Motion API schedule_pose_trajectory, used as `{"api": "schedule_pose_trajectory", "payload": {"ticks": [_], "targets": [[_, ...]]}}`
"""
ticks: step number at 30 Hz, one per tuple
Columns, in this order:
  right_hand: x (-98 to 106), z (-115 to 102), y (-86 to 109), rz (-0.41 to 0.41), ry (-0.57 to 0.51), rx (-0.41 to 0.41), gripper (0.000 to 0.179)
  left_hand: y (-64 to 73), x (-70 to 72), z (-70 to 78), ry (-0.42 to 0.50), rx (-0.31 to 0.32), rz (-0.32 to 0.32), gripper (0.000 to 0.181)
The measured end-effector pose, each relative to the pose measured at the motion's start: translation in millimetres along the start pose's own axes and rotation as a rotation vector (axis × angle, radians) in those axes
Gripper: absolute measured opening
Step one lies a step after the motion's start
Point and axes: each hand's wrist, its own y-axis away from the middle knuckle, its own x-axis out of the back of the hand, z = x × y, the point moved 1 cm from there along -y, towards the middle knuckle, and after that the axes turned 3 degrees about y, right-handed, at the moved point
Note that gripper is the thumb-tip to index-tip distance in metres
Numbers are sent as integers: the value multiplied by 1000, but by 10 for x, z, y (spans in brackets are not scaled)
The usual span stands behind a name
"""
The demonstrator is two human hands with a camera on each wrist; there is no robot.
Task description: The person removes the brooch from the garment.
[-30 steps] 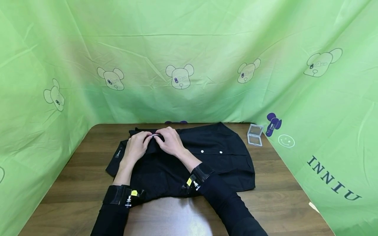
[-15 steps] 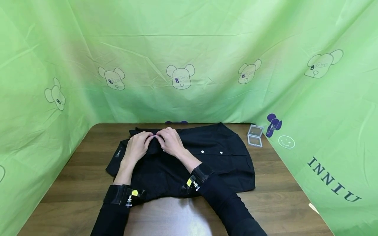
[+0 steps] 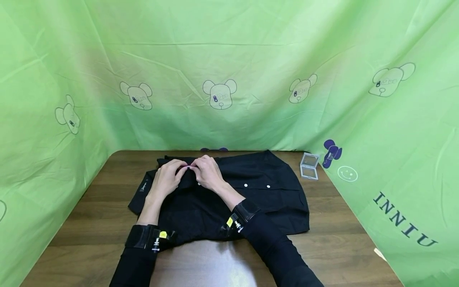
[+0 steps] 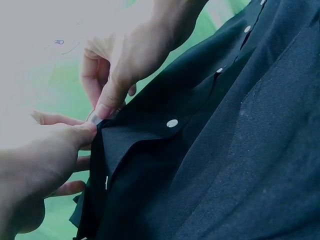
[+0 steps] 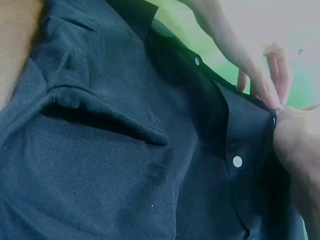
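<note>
A black shirt [image 3: 265, 171] with white buttons lies spread across the table. My left hand [image 3: 165, 178] and right hand [image 3: 207, 171] meet near its far edge, left of the middle, and pinch its front edge between thumbs and fingers. A small pale strip [image 3: 189, 166] with a pinkish tint shows between the two thumbs; the fingertips hide most of it. In the left wrist view, a white button [image 4: 172, 123] sits on the placket close to the pinched spot. Seen from the right wrist, another button [image 5: 237, 161] lies below the hands, and a loose fold [image 5: 105, 107] runs through the cloth.
An open, clear, hinged case [image 3: 309, 166] stands at the table's back right. The wooden table [image 3: 333, 239] is enclosed by a green printed cloth [image 3: 251, 48] behind and at both sides. A small white piece [image 3: 380, 254] lies at the right edge.
The pale strip between the thumbs now looks straighter, and the hands have shifted very slightly. A white button has come into sight beneath the right hand.
</note>
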Motion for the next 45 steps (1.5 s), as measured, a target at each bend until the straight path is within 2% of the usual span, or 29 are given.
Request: {"api": "schedule_pose_trajectory", "payload": {"ticks": [9, 19, 29, 35, 45], "targets": [[6, -21, 18, 21, -75, -56, 12, 0, 13, -3, 26, 0, 17, 24], [-21, -48, 14, 72, -217, -223, 11, -4, 35, -65, 175, 53, 49, 28], [-62, -61, 12, 94, -346, -367, 13, -11, 15, -84, 241, 92, 15, 32], [-88, -68, 6, 111, -433, -412, 11, 0, 11, -103, 268, 122, 0, 34], [-88, -79, 3, 112, -535, -450, 9, -8, 10, -104, 251, 127, 19, 22]]}}
